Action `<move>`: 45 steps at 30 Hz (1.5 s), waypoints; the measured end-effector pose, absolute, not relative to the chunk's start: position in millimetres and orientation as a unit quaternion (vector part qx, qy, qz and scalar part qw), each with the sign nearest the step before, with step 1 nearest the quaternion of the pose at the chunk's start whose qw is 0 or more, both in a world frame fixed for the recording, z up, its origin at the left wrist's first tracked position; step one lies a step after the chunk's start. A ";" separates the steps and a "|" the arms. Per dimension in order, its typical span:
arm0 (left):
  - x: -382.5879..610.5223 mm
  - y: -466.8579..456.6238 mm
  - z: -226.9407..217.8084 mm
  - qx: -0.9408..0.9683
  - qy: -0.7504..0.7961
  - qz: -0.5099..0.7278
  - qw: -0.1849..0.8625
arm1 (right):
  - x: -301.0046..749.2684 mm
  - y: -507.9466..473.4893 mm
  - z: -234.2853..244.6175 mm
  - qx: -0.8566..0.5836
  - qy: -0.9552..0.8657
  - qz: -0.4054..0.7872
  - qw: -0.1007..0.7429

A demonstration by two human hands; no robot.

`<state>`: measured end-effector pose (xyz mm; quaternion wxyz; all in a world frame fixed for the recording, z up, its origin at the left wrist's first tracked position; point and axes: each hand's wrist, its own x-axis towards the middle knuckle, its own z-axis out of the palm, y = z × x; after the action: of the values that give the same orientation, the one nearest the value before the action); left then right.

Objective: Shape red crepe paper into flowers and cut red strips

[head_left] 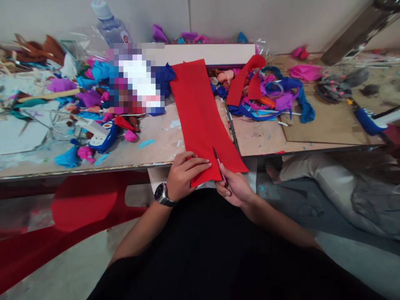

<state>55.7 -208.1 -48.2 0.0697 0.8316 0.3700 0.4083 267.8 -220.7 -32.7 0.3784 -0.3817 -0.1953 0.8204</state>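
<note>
A long strip of red crepe paper point(200, 108) runs from the back of the table over its front edge toward my lap. My left hand point(185, 174), with a watch on its wrist, grips the strip's near left side, fingers on top and thumb hidden. In my right hand point(236, 185) is a pair of scissors point(218, 159), with its handles mostly covered by my fingers. The blades point away from me and meet the paper, where a cut line runs in from the near edge. To the right of the cut, the paper flares outward.
Crumpled coloured scraps point(93, 98) cover the table's left side. A curled red strip point(246, 81), a tape roll point(274, 88) and more scraps lie right. Behind stand a clear bottle point(114, 29) and a white box point(203, 54). Another person's leg point(315, 175) is at right.
</note>
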 end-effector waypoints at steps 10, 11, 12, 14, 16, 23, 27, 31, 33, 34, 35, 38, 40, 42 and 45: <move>54.1 -208.3 -48.2 0.836 0.370 0.401 0.066 | 266.9 -222.0 -36.1 -0.380 -0.198 0.818 0.383; 53.3 -208.1 -48.8 0.836 0.371 0.398 0.065 | 267.1 -221.9 -35.9 -0.380 -0.197 0.818 0.384; 52.4 -207.9 -49.7 0.837 0.372 0.396 0.063 | 267.3 -221.9 -35.5 -0.379 -0.197 0.818 0.385; 50.4 -207.4 -52.0 0.838 0.378 0.390 0.055 | 267.6 -221.7 -34.8 -0.378 -0.198 0.816 0.389; 48.7 -206.9 -54.0 0.836 0.385 0.388 0.046 | 267.6 -221.4 -34.6 -0.378 -0.199 0.813 0.395; 49.1 -207.1 -51.0 0.842 0.382 0.378 0.050 | 266.9 -220.3 -35.7 -0.387 -0.191 0.812 0.394; 48.9 -206.3 -50.5 0.841 0.386 0.375 0.056 | 268.3 -220.5 -33.9 -0.383 -0.205 0.812 0.391; 47.5 -205.4 -51.3 0.839 0.389 0.376 0.058 | 271.1 -221.3 -32.8 -0.374 -0.216 0.815 0.386; 46.9 -205.3 -51.1 0.838 0.386 0.381 0.057 | 272.7 -221.7 -31.9 -0.371 -0.221 0.818 0.380; 46.8 -205.3 -51.0 0.838 0.383 0.384 0.056 | 273.5 -221.9 -31.3 -0.369 -0.223 0.820 0.376; 46.8 -205.4 -50.9 0.837 0.382 0.387 0.057 | 274.2 -222.0 -30.6 -0.366 -0.225 0.822 0.374; 47.1 -205.3 -51.4 0.829 0.390 0.395 0.063 | 276.0 -222.2 -28.3 -0.351 -0.232 0.830 0.366; 47.3 -205.0 -52.2 0.820 0.406 0.398 0.070 | 276.8 -222.2 -27.0 -0.343 -0.236 0.834 0.361; 47.5 -204.9 -52.6 0.816 0.414 0.396 0.075 | 277.3 -222.2 -26.2 -0.337 -0.238 0.837 0.359; 47.3 -205.2 -52.0 0.822 0.411 0.388 0.074 | 277.9 -221.9 -26.4 -0.333 -0.233 0.843 0.351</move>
<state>47.3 -205.2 -52.0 0.0737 0.8218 0.4111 0.3876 277.9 -221.9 -26.4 0.3512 -0.3328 -0.2333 0.8435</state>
